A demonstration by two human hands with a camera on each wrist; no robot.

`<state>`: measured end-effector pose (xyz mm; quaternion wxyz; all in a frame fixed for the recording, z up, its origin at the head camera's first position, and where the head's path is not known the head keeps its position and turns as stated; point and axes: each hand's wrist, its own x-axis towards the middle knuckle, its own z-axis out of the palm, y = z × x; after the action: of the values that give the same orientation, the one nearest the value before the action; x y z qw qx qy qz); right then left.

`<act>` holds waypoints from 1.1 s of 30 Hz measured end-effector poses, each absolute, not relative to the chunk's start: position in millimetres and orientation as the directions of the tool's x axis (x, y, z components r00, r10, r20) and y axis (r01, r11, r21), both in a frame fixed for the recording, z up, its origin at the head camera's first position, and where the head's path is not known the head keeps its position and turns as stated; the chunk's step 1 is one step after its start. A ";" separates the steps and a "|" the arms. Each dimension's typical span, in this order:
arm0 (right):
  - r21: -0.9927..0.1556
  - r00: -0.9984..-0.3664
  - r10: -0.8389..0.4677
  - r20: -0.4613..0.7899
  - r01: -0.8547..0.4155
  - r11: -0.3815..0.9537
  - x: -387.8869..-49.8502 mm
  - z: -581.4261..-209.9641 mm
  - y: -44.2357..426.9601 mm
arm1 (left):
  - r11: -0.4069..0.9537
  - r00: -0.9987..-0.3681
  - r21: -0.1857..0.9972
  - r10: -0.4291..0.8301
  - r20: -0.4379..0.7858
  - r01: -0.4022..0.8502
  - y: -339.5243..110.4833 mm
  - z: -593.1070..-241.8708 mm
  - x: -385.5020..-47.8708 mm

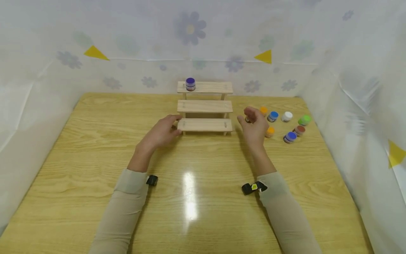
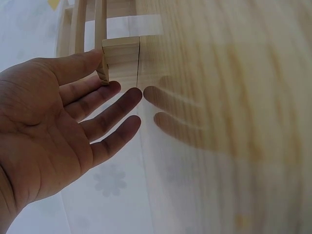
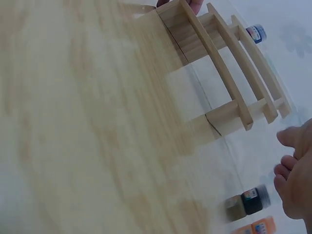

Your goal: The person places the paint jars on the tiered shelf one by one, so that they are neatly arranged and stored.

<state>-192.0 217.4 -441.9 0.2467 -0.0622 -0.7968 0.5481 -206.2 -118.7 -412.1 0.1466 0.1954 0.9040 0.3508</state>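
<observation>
A person in pale long sleeves works with two bare hands at a wood-grain desk (image 1: 206, 158), around a small three-step wooden stand (image 1: 204, 106). The left hand (image 1: 161, 133) is at the stand's left end, its thumb and nearest fingers gripping the end of the lowest step while the other fingers spread out beneath. The right hand (image 1: 256, 128) is just right of the stand, holding nothing, its thumb apart from loosely bent fingers, close to a dark jar (image 3: 253, 200) that stands on the desk. One purple jar (image 1: 190, 84) sits on the stand's top step, towards its left end. Farther right of the stand are two orange jars (image 1: 270, 132), a blue jar (image 1: 273, 116), a white jar (image 1: 287, 116), a violet-blue jar (image 1: 290, 137), a brown jar (image 1: 299, 130) and a green jar (image 1: 305, 120). Behind the stand hangs a pale flower-patterned sheet (image 1: 136, 42) with yellow triangles (image 1: 264, 56)
</observation>
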 end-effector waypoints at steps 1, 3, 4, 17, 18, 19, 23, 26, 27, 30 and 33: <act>-0.912 -0.862 0.397 0.314 -0.158 0.378 -191.5 -443.2 218.6 | 0.677 -0.881 0.693 0.456 -0.129 0.249 -118.7 -411.9 -206.2; -0.925 -0.845 0.448 0.292 -0.131 0.356 -190.7 -445.3 220.5 | 0.676 -0.881 0.694 0.456 -0.128 0.249 -118.5 -411.9 -206.2; -0.929 -0.836 0.467 0.288 -0.125 0.348 -190.6 -446.6 221.4 | 0.676 -0.881 0.694 0.455 -0.127 0.249 -118.5 -411.8 -206.2; -0.952 -0.743 0.623 0.246 -0.065 0.299 -197.2 -460.8 235.7 | 0.686 -0.883 0.679 0.455 -0.117 0.263 -112.7 -411.3 -208.3; -0.954 -0.744 0.624 0.238 -0.060 0.293 -197.8 -461.4 236.7 | 0.685 -0.882 0.678 0.456 -0.115 0.266 -112.4 -411.3 -208.6; -0.955 -0.747 0.623 0.231 -0.049 0.294 -198.2 -462.4 237.6 | 0.686 -0.882 0.677 0.458 -0.115 0.268 -112.2 -411.8 -208.9; -0.953 -0.779 0.597 0.192 -0.005 0.301 -198.5 -465.4 239.4 | 0.692 -0.882 0.674 0.455 -0.125 0.261 -111.5 -412.6 -209.5; -0.959 -0.794 0.588 0.151 0.026 0.281 -199.9 -467.7 240.1 | 0.696 -0.883 0.670 0.452 -0.128 0.259 -111.0 -412.4 -209.5; -0.961 -0.794 0.591 0.143 0.031 0.274 -200.7 -468.4 240.4 | 0.695 -0.882 0.671 0.453 -0.130 0.258 -111.1 -412.5 -209.5; -0.961 -0.785 0.604 0.137 0.043 0.275 -204.4 -470.3 240.8 | 0.692 -0.881 0.674 0.455 -0.130 0.258 -111.3 -413.1 -209.8; -0.950 -0.777 0.609 0.158 0.048 0.307 -209.2 -471.9 241.5 | 0.687 -0.881 0.680 0.455 -0.128 0.256 -111.7 -414.1 -209.7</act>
<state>-209.2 241.5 -471.9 0.2558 -0.2143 -0.7670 0.5480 -209.7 -111.7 -414.1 0.1448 0.1959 0.9070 0.3435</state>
